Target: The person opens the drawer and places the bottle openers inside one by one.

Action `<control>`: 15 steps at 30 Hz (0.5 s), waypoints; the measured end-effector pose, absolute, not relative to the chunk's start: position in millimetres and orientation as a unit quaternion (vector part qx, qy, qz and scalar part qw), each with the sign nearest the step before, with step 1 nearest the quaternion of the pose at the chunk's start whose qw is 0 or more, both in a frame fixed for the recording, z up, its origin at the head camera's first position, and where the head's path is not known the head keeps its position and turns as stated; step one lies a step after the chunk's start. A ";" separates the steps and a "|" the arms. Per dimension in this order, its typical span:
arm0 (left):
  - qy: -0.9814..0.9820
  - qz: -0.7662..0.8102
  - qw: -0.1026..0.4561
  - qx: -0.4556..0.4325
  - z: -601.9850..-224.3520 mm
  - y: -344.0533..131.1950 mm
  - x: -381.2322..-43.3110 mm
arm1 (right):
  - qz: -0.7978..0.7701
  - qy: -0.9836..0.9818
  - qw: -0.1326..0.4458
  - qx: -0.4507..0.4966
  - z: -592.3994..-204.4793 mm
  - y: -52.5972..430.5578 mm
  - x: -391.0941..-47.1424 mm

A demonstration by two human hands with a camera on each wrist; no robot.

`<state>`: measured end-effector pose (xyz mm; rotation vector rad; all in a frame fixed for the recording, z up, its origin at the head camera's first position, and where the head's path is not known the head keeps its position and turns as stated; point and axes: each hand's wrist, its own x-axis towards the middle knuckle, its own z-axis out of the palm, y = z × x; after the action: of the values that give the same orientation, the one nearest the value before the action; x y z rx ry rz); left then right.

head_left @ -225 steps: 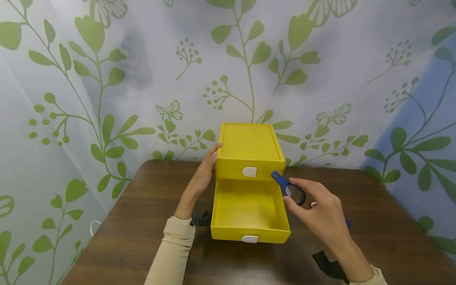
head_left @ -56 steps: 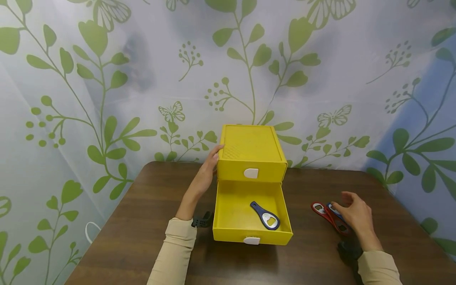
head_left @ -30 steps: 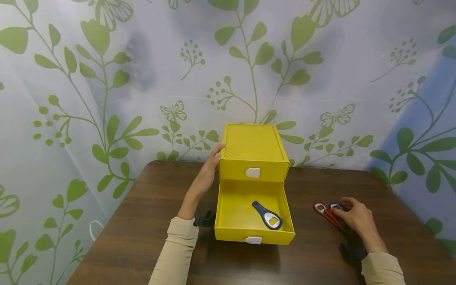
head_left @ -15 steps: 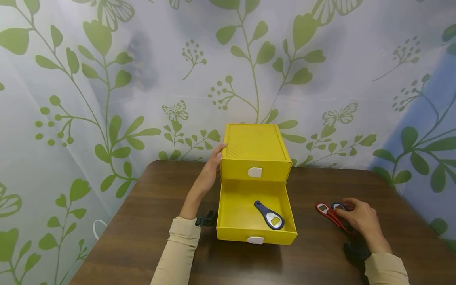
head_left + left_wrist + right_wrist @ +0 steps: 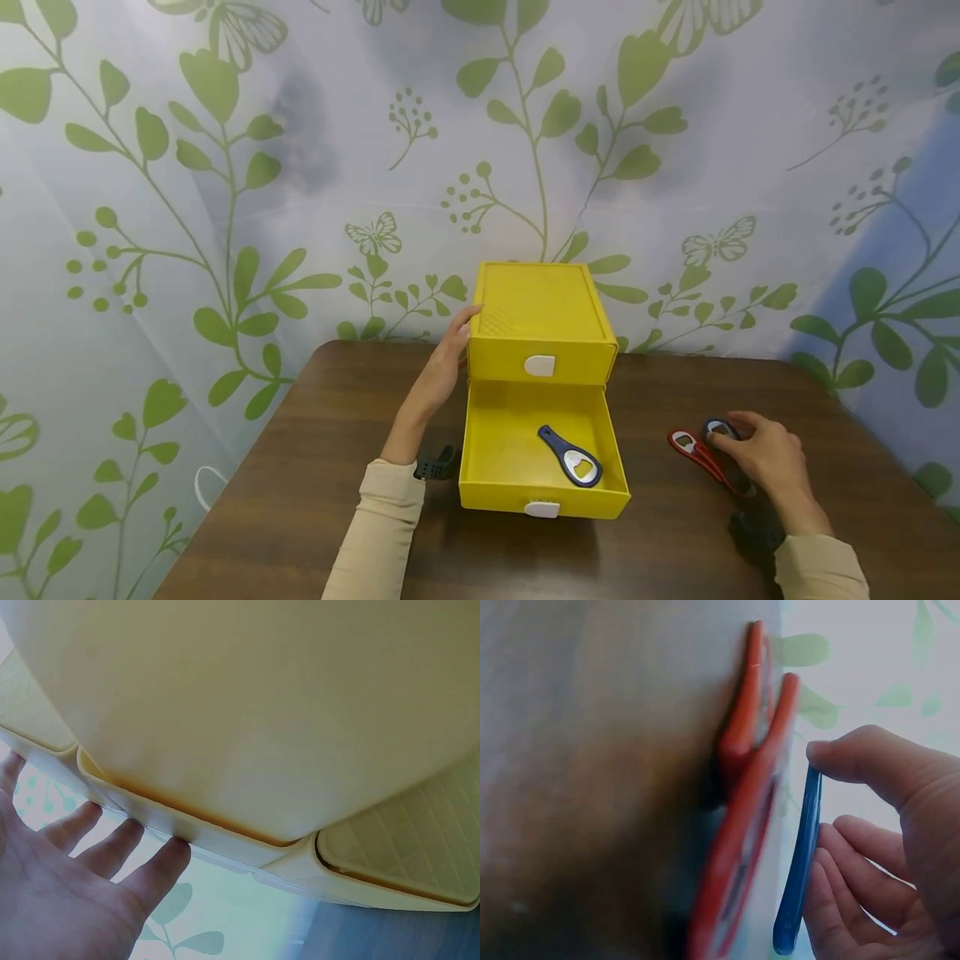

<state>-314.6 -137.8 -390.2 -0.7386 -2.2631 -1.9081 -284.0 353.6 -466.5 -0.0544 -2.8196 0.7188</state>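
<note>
A yellow two-drawer box [image 5: 542, 304] stands on the table, its lower drawer [image 5: 502, 429] pulled out. In that drawer lies a dark blue bottle opener [image 5: 573, 457] with a metal centre. My left hand [image 5: 438, 367] rests on the box's left side; the left wrist view shows its fingers [image 5: 161, 874] extended against the yellow edge. On the right, my right hand [image 5: 772, 462] pinches a second blue bottle opener [image 5: 801, 862] between thumb and fingers. Red bottle openers [image 5: 701, 457] lie crossed just left of that hand, partly hidden by it.
The brown wooden table [image 5: 330, 433] reaches back to a leaf-patterned curtain [image 5: 337, 167]. White tabs serve as handles on the upper drawer [image 5: 495, 360] and the lower one. A white cord [image 5: 202, 483] hangs by the table's left edge.
The blue opener held earlier now lies in the drawer. My right hand has moved right and taken hold of another blue opener beside the red ones. My left hand has stayed at the box.
</note>
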 end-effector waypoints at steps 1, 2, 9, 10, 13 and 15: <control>-0.740 -0.626 0.045 -0.242 -390.6 -138.0 -314.5 | 0.247 -0.961 0.120 -0.016 -464.9 352.1 -283.3; -0.738 -0.627 0.045 -0.244 -390.7 -137.9 -314.1 | 0.248 -0.961 0.126 -0.014 -463.0 350.4 -282.4; -0.740 -0.626 0.046 -0.243 -392.7 -137.7 -313.6 | 0.250 -0.955 0.157 -0.016 -446.5 339.6 -276.5; -0.739 -0.626 0.047 -0.243 -392.8 -137.7 -313.5 | 0.251 -0.955 0.160 -0.017 -443.7 338.2 -275.7; -0.738 -0.627 0.050 -0.245 -393.0 -138.0 -313.4 | 0.257 -0.951 0.171 -0.014 -434.7 334.0 -273.4; -0.738 -0.627 0.053 -0.246 -392.9 -138.1 -313.5 | 0.260 -0.949 0.179 -0.010 -428.3 330.9 -271.9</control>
<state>-313.5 -138.1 -392.9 -0.7468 -2.2433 -1.9052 -271.9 330.9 -428.3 -0.0269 -2.6821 0.7336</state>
